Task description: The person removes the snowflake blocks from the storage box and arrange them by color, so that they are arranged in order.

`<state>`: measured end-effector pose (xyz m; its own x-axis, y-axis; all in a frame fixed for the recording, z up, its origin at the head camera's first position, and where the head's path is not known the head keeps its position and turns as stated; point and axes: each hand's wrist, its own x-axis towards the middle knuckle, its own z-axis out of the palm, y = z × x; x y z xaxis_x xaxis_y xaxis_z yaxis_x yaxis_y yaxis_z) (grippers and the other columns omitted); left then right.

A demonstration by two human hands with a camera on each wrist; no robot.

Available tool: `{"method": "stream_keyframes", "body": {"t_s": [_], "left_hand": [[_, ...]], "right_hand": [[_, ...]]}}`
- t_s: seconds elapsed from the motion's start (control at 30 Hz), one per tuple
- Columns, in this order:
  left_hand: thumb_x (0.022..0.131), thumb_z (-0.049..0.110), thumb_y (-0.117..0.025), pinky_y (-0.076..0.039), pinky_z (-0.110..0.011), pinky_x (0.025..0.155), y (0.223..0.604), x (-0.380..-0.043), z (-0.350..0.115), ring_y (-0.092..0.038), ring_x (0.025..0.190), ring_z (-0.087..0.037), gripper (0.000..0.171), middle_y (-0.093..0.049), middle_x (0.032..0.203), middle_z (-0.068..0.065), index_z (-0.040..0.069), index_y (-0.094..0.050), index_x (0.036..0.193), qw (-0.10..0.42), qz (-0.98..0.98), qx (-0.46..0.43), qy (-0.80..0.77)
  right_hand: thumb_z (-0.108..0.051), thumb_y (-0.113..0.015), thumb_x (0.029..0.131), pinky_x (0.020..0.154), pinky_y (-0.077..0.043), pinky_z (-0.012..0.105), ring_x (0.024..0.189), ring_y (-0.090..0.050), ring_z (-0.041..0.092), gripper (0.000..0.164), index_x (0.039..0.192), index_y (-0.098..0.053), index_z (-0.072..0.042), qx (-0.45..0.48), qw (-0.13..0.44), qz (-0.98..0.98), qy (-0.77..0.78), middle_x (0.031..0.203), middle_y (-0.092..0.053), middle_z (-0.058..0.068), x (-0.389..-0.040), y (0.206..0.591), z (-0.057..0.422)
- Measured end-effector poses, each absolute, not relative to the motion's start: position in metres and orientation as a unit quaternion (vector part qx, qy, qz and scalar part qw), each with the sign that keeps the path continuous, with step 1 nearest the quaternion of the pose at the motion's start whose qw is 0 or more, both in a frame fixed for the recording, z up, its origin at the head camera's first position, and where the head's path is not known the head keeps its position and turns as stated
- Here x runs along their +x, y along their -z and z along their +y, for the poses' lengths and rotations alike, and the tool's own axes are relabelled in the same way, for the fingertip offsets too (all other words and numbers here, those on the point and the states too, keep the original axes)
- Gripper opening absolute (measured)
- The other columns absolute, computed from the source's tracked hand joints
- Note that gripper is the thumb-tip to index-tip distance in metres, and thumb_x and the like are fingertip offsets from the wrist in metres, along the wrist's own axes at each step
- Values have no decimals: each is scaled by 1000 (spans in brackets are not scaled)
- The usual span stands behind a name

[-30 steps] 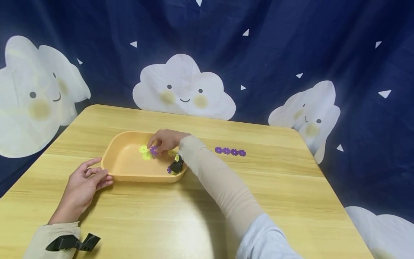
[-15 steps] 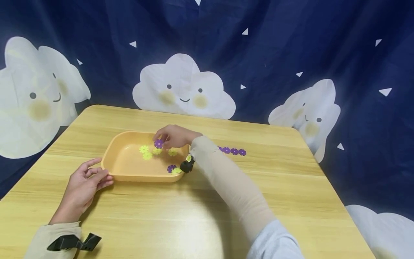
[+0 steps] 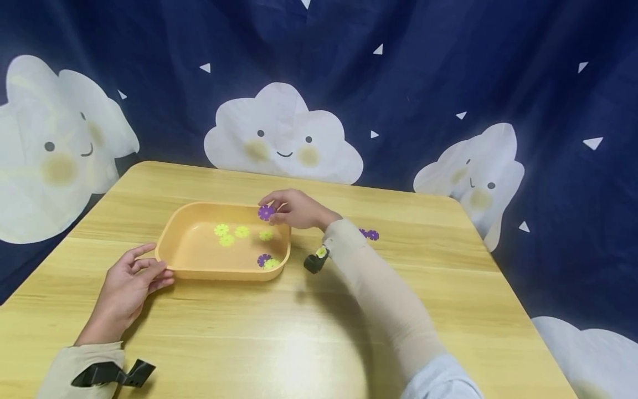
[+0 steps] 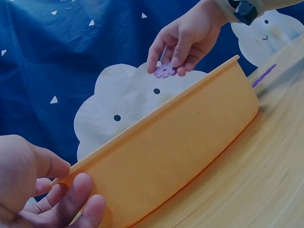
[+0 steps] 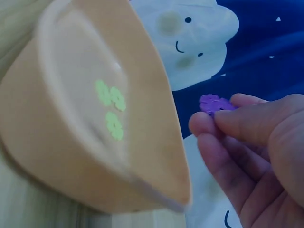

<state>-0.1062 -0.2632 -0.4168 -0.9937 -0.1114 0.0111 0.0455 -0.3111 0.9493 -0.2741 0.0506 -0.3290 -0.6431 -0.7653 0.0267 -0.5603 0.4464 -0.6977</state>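
Observation:
My right hand [image 3: 301,209] pinches a purple snowflake disc [image 3: 266,213] between thumb and fingers, raised over the back right rim of an orange tray [image 3: 209,274]. In the right wrist view the purple disc [image 5: 214,103] stands out past the fingertips. At the tray's left corner my left hand [image 3: 130,285] grips the rim, thumb on top and fingers against the outer wall, as the left wrist view of that hand [image 4: 52,190] shows. Inside the tray lie several yellow discs [image 3: 241,231], and a purple disc [image 3: 264,260] beside a yellow one [image 3: 271,264] near the front right corner.
A row of purple discs [image 3: 372,235] lies on the wooden table [image 3: 448,288] right of the tray, partly hidden by my right forearm. Behind the table hangs a dark blue curtain [image 3: 399,83] printed with white clouds. Black straps with cameras sit on both wrists.
My right hand has lifted the purple disc out from among the yellow ones and carried it right and back to the rim. The left hand has kept its hold on the tray.

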Motion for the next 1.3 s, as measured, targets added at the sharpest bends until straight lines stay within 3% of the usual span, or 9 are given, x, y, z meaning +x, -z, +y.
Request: {"method": "stream_keyframes", "body": {"t_s": [0.23, 0.47, 0.7, 0.93, 1.1, 1.3], "left_hand": [[93, -3, -61, -61, -27, 66, 417, -106, -262, -69, 71, -16, 40, -60, 87, -4, 16, -45, 124, 46, -594, 38, 802], [93, -4, -61, -61, -27, 67, 418, -107, -260, -69, 71, -16, 40, -59, 87, -4, 15, -45, 125, 46, -590, 31, 805], [93, -4, -62, -61, -27, 66, 418, -108, -260, -69, 70, -16, 40, -59, 86, -3, 15, -45, 124, 48, -584, 32, 810], [93, -2, -62, -61, -27, 66, 415, -108, -262, -69, 70, -17, 41, -60, 87, -3, 16, -44, 125, 42, -589, 42, 806], [93, -4, -62, -61, -27, 66, 415, -108, -263, -69, 71, -16, 41, -60, 87, -3, 15, -45, 125, 44, -582, 39, 811], [93, -4, -62, -61, -28, 66, 417, -109, -262, -69, 70, -17, 41, -60, 87, -3, 15, -45, 125, 42, -580, 39, 813]], "right_hand": [[-3, -71, 89, 79, -58, 24, 87, -67, 14, 36, 124, -62, -4, -338, 109, 835, 420, 95, -67, 6, -263, 336, 76], [7, -64, 89, 72, -61, 42, 76, -70, 28, 36, 124, -58, 4, -282, 89, 812, 503, 86, -62, 16, -254, 344, 108], [7, -63, 89, 69, -58, 58, 74, -69, 38, 34, 122, -58, 3, -260, 66, 811, 520, 85, -62, 23, -250, 357, 144], [12, -58, 87, 73, -60, 50, 76, -68, 33, 37, 124, -59, 5, -232, 60, 808, 538, 86, -61, 22, -247, 368, 173], [12, -59, 87, 73, -59, 54, 78, -67, 39, 36, 123, -56, 7, -214, 51, 814, 537, 87, -60, 21, -245, 376, 193], [13, -59, 88, 72, -61, 44, 78, -66, 43, 38, 125, -53, 9, -180, 48, 827, 531, 86, -58, 21, -240, 384, 221]]}}
